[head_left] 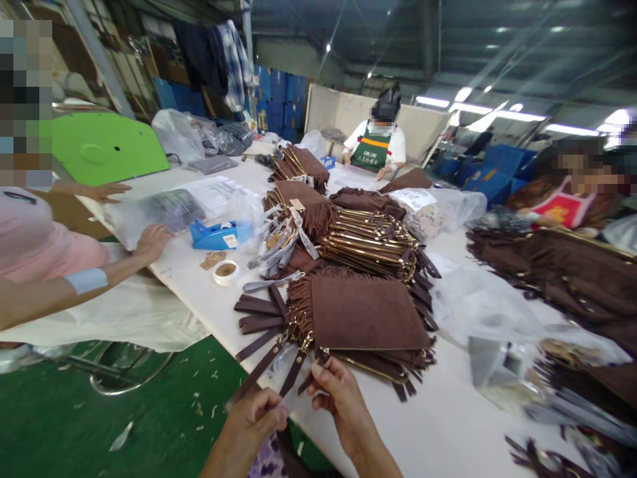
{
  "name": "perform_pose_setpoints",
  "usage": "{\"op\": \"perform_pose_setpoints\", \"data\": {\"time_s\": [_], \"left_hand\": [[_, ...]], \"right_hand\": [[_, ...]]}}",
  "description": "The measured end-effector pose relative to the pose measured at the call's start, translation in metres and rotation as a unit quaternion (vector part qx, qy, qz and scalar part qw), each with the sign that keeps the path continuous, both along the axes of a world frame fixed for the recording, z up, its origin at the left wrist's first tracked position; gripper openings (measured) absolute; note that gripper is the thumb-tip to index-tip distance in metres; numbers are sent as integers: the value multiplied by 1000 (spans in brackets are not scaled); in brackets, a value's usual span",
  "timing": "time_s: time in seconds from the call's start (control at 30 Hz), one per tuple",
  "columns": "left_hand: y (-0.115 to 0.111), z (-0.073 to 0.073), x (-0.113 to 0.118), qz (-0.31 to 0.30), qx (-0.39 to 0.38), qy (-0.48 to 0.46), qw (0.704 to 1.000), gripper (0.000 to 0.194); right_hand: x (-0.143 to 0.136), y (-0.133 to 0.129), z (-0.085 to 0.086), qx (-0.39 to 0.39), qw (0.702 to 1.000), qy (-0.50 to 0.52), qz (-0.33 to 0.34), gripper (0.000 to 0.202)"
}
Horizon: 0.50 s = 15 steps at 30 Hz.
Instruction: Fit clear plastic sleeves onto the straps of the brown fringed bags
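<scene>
Near the table's front edge, my right hand pinches a dark brown strap end beside the gold clasps of a brown fringed pouch. Just left of it and lower, my left hand is closed, its fingertips pressed together; what they hold is too small to make out. The pouch lies flat on top of others, its fringe and several brown straps spreading to the left. Behind it rises a stack of pouches with gold zippers. Grey straps are heaped to the left of that stack.
On the white table are a blue tape dispenser, a tape roll and plastic bags. At left, a person's hands touch a bagged item. Another person sits at the far side. More brown pouches lie at right.
</scene>
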<state>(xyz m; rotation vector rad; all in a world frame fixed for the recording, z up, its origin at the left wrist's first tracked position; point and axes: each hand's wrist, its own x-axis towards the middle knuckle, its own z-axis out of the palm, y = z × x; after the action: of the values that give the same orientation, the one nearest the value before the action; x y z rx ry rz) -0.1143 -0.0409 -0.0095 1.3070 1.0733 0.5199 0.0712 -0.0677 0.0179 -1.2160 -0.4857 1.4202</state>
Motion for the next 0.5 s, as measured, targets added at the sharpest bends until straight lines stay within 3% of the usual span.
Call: {"op": "perform_pose_setpoints", "data": {"time_s": [0.17, 0.5], "left_hand": [[1, 5, -1, -5, 61, 59, 996, 30], [-2, -2, 2, 13, 50, 59, 997, 32]], "right_hand": [[-8, 4, 0, -8, 999, 16, -28, 37], [-7, 2, -2, -1, 999, 29, -32, 36]]}}
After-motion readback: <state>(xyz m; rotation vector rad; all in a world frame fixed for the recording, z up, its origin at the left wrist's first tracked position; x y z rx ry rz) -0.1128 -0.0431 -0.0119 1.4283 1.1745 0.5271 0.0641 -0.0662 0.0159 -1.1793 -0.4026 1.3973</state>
